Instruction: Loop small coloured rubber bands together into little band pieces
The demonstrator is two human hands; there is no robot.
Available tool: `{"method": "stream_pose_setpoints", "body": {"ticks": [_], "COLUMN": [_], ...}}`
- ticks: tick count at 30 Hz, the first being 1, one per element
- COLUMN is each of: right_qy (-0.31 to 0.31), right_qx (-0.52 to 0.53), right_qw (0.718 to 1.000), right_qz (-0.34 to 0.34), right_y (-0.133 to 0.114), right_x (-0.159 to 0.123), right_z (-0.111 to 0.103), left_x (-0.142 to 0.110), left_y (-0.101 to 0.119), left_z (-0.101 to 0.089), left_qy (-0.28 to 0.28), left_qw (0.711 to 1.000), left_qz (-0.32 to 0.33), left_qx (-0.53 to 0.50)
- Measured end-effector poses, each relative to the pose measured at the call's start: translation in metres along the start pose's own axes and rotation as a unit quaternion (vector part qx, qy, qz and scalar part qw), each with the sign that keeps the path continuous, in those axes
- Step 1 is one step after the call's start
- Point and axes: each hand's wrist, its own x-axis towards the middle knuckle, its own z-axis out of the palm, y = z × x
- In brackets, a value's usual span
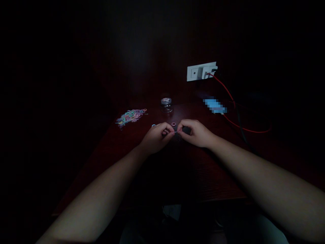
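My left hand [156, 137] and my right hand [195, 133] meet at the middle of a dark red wooden table [215, 176], fingers curled and pinched together. Between the fingertips is a small thin item that the dim light keeps me from naming. The right hand is also closed around a small dark object [186, 129]. A small pink ring-shaped band [173, 124] lies just beyond the fingertips. A small blue band [153, 125] lies just left of my left hand. A pile of several colourful small rubber bands [130, 116] sits further to the left.
A small clear jar [166, 104] stands behind the hands. A white wall socket with a plug [202, 71] is at the back right, and a red cable [230, 101] runs from it across the table. A blurred blue item [214, 105] lies at the right. The surroundings are dark.
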Motion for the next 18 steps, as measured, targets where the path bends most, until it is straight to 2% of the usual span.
{"method": "stream_pose_setpoints", "body": {"ticks": [18], "right_qy": [-0.010], "right_qx": [0.000], "right_qw": [1.000], "right_qz": [0.022], "right_y": [0.0033], "right_x": [-0.0005], "right_z": [-0.0006], "left_x": [-0.0002], "left_y": [0.0003], "left_z": [-0.0013], "left_qy": [-0.006], "left_qw": [1.000], "left_qz": [-0.007], "left_qx": [0.013]}}
